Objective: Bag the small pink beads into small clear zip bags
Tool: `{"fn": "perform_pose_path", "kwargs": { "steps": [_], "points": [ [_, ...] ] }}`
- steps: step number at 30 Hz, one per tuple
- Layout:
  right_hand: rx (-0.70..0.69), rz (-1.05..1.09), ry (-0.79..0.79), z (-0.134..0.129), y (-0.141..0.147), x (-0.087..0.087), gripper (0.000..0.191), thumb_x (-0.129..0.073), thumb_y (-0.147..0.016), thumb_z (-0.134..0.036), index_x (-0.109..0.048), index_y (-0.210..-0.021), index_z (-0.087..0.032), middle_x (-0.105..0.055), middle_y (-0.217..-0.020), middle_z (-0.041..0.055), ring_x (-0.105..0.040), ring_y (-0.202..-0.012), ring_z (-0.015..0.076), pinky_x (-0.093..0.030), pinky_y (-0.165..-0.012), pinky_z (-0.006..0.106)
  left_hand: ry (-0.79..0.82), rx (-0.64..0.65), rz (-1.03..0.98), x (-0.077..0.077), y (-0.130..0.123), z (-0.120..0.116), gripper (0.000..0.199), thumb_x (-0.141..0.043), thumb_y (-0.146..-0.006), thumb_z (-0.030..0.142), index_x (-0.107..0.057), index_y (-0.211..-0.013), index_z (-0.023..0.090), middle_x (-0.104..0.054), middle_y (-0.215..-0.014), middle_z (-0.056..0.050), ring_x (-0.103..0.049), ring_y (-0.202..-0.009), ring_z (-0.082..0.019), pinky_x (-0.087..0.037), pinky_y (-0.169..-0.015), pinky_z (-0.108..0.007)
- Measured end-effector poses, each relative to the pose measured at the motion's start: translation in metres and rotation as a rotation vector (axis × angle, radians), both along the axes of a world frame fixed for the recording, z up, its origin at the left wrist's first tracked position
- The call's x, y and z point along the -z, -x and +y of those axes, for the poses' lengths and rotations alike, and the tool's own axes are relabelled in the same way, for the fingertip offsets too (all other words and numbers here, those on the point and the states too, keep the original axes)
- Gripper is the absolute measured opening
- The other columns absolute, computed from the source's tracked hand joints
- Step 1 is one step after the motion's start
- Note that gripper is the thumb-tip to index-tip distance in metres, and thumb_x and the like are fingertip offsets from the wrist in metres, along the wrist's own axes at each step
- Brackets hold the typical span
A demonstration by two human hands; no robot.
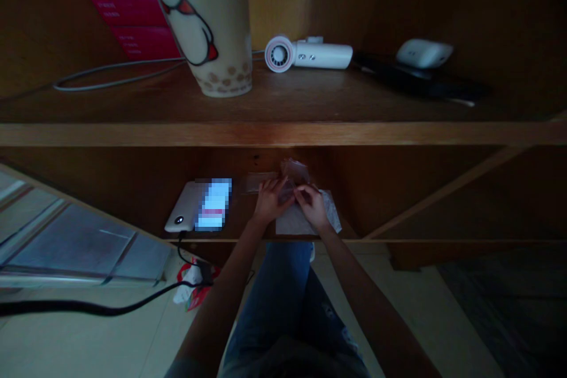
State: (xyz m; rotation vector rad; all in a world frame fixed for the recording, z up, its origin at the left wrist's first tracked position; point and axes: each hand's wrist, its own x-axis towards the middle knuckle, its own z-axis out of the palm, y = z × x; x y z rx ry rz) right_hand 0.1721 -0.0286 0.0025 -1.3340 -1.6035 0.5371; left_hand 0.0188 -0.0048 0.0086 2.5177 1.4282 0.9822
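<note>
Dim frame, lots hard to read. The screen of the white phone [181, 208] was pixelated, so nothing on it could be read. The right edge of the frame faded into shadow, and the person's own head or shoulder blocked the bottom edge. The top of the tall printed paper cup [204, 18] was cut off by the frame.

The crumpled clear plastic bag [293, 180] sat at center, just above and between the hands, its exact outline lost in the low light. A flat clear plastic sleeve [259, 182] lay just left of it, partly behind the left hand [270, 202]. A white sheet [306, 217] lay under the right hand [312, 207] on the wooden bench [376, 207].

Both hands were partly closed, with fingers curled in and pinching the bag from either side, close together. The right hand also rested over the white sheet.

The phone lay just left of the left hand, with a black cable [181, 251] running down over the bench edge. On the shelf [283, 133] above, at upper center and right, were the cup, a white mini fan [308, 53] and a white mouse [423, 53]. Jeans [283, 301] showed at lower center, over a pale tiled floor [110, 336].
</note>
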Motion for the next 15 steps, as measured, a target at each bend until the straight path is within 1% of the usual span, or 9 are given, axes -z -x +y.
{"fn": "perform_pose_path", "kwargs": {
  "steps": [3,6,8,12,15],
  "points": [
    [-0.002,0.015,0.025,-0.0004,-0.0001,0.0005,0.024,-0.044,-0.086,-0.042,-0.059,-0.077,-0.026,-0.064,-0.076,0.0008,-0.060,-0.079,0.0166,-0.046,-0.070,0.026,0.023,-0.024,-0.105,-0.0001,0.0019,0.0026,0.047,-0.053,-0.080,0.042,-0.049,-0.123,0.022,-0.058,-0.117,-0.007,-0.049,-0.109,-0.023,-0.034,-0.093,-0.040],
    [-0.005,0.027,0.039,-0.0010,0.0001,0.0003,0.025,-0.043,-0.086,-0.043,-0.059,-0.078,-0.025,-0.065,-0.078,0.0011,-0.060,-0.078,0.0162,-0.047,-0.068,0.025,0.056,-0.045,-0.187,0.0000,0.0033,0.0050,0.031,-0.053,-0.081,0.037,-0.059,-0.109,0.025,-0.063,-0.108,-0.004,-0.053,-0.104,-0.020,-0.035,-0.092,-0.039],
    [-0.005,0.029,0.040,-0.0013,0.0004,-0.0004,0.025,-0.043,-0.086,-0.043,-0.059,-0.078,-0.025,-0.065,-0.079,0.0012,-0.061,-0.077,0.0158,-0.047,-0.068,0.025,0.089,-0.061,-0.203,0.0000,0.0036,0.0057,0.024,-0.055,-0.081,0.036,-0.064,-0.100,0.026,-0.066,-0.101,-0.003,-0.055,-0.100,-0.019,-0.035,-0.092,-0.039],
    [0.003,0.020,0.041,-0.0017,0.0009,-0.0013,0.023,-0.044,-0.085,-0.041,-0.059,-0.078,-0.026,-0.065,-0.078,0.0006,-0.060,-0.076,0.0153,-0.046,-0.068,0.024,0.143,-0.066,-0.214,-0.0002,0.0037,0.0059,0.018,-0.054,-0.081,0.036,-0.067,-0.091,0.027,-0.068,-0.092,-0.001,-0.058,-0.094,-0.019,-0.036,-0.091,-0.040],
    [0.050,0.037,0.020,-0.0012,0.0005,-0.0007,0.016,-0.046,-0.084,-0.035,-0.059,-0.088,-0.026,-0.065,-0.084,0.0006,-0.060,-0.077,0.0153,-0.046,-0.070,0.026,0.123,-0.069,-0.249,-0.0001,0.0040,0.0065,0.017,-0.054,-0.081,0.034,-0.067,-0.087,0.025,-0.069,-0.089,-0.002,-0.059,-0.091,-0.019,-0.038,-0.090,-0.040]
  ]
}}
